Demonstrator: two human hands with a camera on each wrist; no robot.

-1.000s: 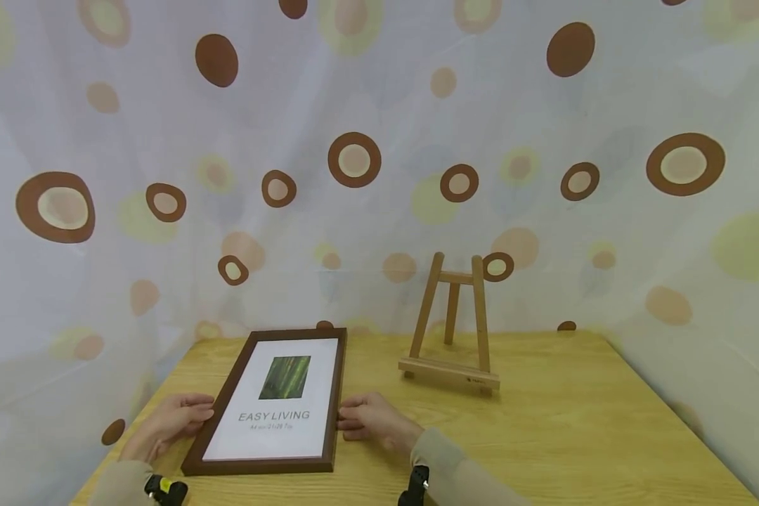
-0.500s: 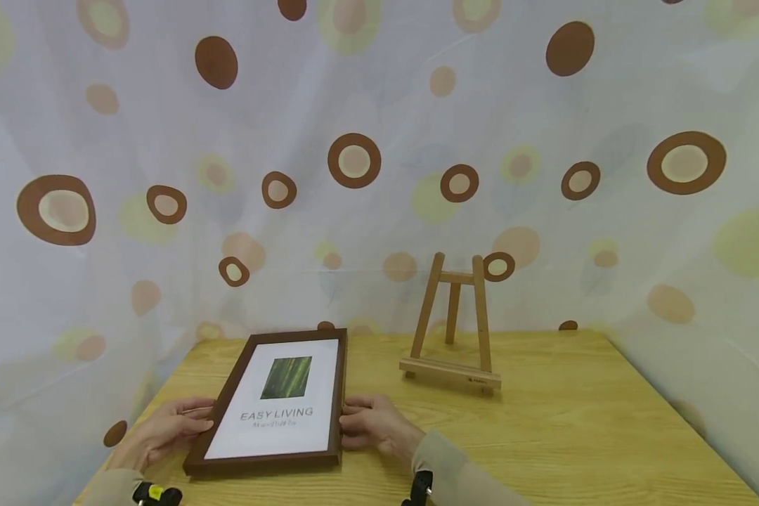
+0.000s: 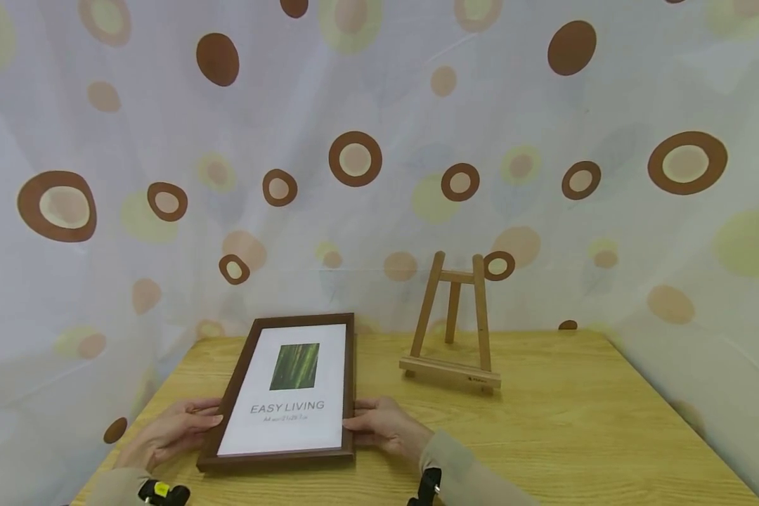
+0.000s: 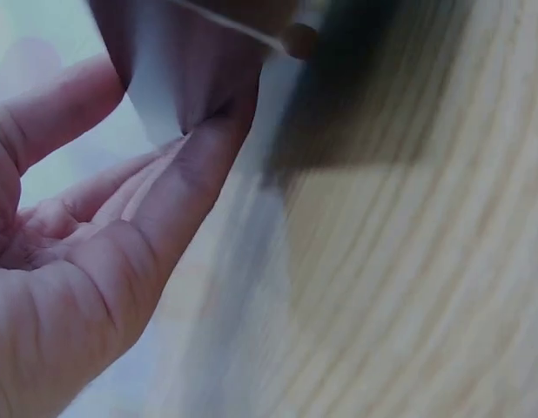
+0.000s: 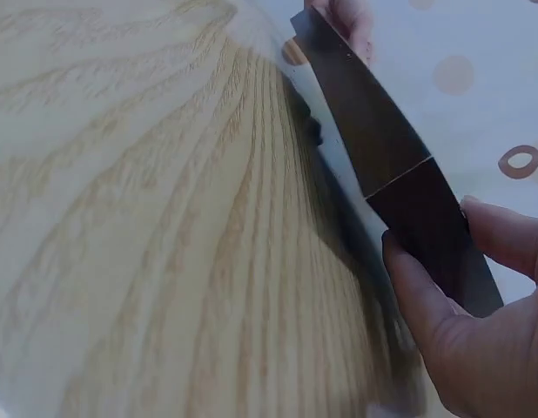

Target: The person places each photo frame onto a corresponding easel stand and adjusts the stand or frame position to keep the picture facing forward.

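1. Two hands share one picture frame. From where I stand, the step in hand looks like a lift, with the frame face-up over the left half of the table.
2. One edge apiece: the left hand pinches the frame's left side near its lower end, thumb on top; the right hand pinches the opposite side, fingers narrowed round the wood. Neither is spread wide.
3. One gap shows from the right wrist, between the frame's near edge and the table, with shadow beneath, so I take it as raised. How steeply it tilts, I can't judge.
4. Any move from here, I'd say, calls for both hands going evenly; a lag on one side could twist the frame or slip the grip.
5. One printed insert sits in the frame, bearing one green picture. One wooden easel stands to the right, apart from the frame. One dotted cloth hangs behind. Two sleeves and two black wrist devices complete my count.
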